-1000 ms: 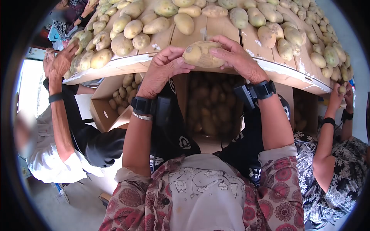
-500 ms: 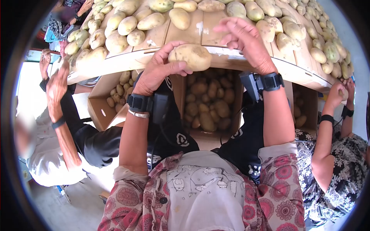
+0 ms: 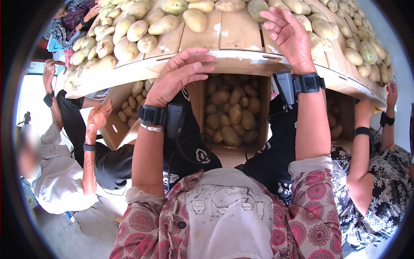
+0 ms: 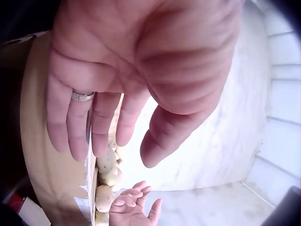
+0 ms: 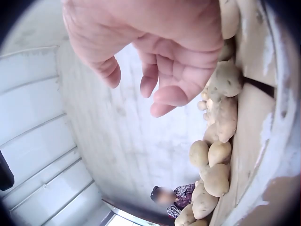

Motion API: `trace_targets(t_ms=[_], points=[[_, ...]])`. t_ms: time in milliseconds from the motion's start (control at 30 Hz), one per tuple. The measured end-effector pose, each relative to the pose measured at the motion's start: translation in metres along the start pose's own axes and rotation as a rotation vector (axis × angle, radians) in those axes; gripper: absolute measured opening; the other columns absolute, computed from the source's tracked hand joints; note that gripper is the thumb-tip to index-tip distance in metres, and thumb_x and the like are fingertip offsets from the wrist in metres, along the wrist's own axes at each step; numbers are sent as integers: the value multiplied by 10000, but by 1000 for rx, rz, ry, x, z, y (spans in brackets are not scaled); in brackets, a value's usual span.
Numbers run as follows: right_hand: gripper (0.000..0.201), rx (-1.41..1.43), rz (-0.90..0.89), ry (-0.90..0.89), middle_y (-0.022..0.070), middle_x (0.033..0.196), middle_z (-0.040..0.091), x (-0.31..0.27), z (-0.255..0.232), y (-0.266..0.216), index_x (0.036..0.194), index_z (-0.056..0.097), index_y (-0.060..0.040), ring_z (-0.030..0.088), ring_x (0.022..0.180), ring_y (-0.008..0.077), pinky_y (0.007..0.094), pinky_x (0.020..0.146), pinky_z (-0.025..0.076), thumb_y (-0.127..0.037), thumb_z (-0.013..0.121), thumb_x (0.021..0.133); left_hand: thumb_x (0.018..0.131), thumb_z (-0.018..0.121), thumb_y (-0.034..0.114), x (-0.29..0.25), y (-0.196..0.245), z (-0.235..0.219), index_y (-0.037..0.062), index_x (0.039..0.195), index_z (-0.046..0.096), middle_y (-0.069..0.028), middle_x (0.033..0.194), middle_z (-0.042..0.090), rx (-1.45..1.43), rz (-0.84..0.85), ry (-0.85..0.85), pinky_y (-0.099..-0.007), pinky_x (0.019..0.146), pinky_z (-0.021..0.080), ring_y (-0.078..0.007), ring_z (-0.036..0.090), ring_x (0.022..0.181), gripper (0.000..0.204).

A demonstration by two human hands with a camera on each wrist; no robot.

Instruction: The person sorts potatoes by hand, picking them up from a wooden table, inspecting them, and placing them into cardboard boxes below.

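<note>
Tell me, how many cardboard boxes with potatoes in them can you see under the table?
3. One box sits right below the person's open hands, one is further left by the neighbour in white, and one is on the right, partly hidden by an arm. More may be hidden.

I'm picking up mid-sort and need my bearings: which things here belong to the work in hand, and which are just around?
In the work:
- left hand, open, holding nothing, over the cardboard box
- right hand, open, above the wooden table
- potatoes in the box
- potatoes on the table

Just around:
- neighbouring box of potatoes
- other people's arms at the sides
</note>
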State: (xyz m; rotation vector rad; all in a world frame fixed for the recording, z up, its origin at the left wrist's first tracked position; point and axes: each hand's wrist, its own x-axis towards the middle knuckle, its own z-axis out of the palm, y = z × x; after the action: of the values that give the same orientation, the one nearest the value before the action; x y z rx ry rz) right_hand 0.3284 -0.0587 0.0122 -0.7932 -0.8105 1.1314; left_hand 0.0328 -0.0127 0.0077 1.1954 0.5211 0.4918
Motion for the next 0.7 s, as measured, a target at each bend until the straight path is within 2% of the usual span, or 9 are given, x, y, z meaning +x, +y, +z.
trace_targets(t_ms=[133, 200, 233, 433, 500, 533, 633, 667, 700], points=[[382, -29, -11, 12, 179, 1124, 598, 1, 3, 1, 1141, 511, 15, 600, 850, 151, 229, 685, 464, -306, 436, 949, 904, 541, 135, 2, -2, -2, 51, 1231, 493, -85, 1065, 600, -11, 7, 15, -280, 851, 494, -168, 601, 970, 341], [369, -84, -8, 34, 168, 1117, 604, -1, 10, -4, 1131, 525, 10, 607, 852, 150, 222, 685, 467, -299, 443, 947, 916, 507, 128, 2, 0, -2, 24, 1228, 473, -40, 898, 589, -5, -20, 38, -269, 827, 495, -133, 603, 888, 331], [331, -79, -16, 54, 152, 1094, 619, -3, 11, -6, 1103, 545, -6, 617, 829, 143, 216, 664, 475, -285, 466, 941, 926, 497, 152, 3, 2, 5, 18, 1179, 502, 4, 747, 519, -3, -58, 148, -269, 777, 507, -89, 572, 767, 286], [87, -3, -7, 72, 82, 893, 675, -4, 16, 4, 850, 640, -65, 614, 742, 83, 205, 633, 480, -125, 585, 880, 870, 443, 33, 7, 0, -4, 25, 918, 519, -19, 686, 467, -282, 25, 160, -277, 681, 505, -133, 514, 640, 91], [106, -32, 15, 60, 83, 877, 674, -4, 21, 9, 801, 632, -61, 615, 747, 88, 206, 633, 479, -115, 580, 876, 796, 413, -38, 7, -1, -8, 32, 829, 480, -39, 700, 480, -248, 104, 237, -274, 626, 481, -159, 515, 639, 103], [87, -16, 16, 37, 87, 895, 670, -3, 21, 13, 819, 626, -58, 617, 753, 99, 213, 644, 483, -96, 570, 875, 772, 382, -57, 8, -2, -7, 36, 805, 479, -22, 642, 440, -279, 126, 268, -250, 516, 407, -135, 456, 563, 138], [68, 50, 65, 0, 96, 936, 664, -2, 30, 18, 887, 618, -53, 620, 768, 110, 219, 657, 487, -97, 568, 877, 802, 356, -39, 7, -5, -20, 43, 789, 496, 1, 564, 387, -365, 176, 171, -224, 431, 318, -101, 378, 477, 163], [98, 49, 77, -32, 91, 968, 655, -3, 32, 20, 959, 600, -56, 620, 797, 111, 221, 675, 490, -97, 570, 875, 802, 346, -47, 9, -4, -14, 52, 785, 499, 22, 526, 336, -386, 193, 254, -223, 401, 226, -78, 271, 439, 182], [98, 41, 71, -42, 91, 968, 655, -4, 37, 23, 959, 600, -56, 620, 797, 111, 221, 675, 490, -97, 570, 875, 802, 346, -47, 9, -5, -14, 52, 785, 499, 22, 526, 336, -388, 207, 253, -223, 401, 226, -78, 271, 439, 182]])
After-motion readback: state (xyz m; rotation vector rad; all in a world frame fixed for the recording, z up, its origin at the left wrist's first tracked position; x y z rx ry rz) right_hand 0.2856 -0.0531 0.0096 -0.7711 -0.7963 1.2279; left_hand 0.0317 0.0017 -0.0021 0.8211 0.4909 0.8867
